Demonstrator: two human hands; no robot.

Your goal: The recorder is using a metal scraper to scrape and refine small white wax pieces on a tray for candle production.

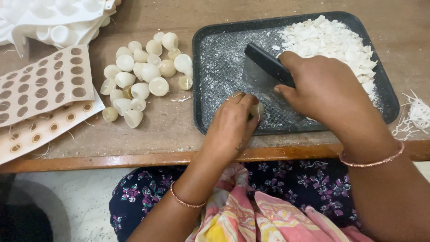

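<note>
Two hands are working over a black tray (215, 49): left hand (230, 125) pinching a small wax cup (257, 109), right hand (329, 92) gripping a scraper (262, 74) whose blade, slipping, could be nicking fingertips.

Beige perforated mould sheets (42, 85) and white moulds (58, 18) at the table's (148, 134) left.

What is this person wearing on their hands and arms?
Both arms are bare, with no sleeves and no gloves. The left hand has a thin coppery bangle on its wrist and a small dark marking near the thumb. The right hand has a similar bangle. No rings show.
</note>
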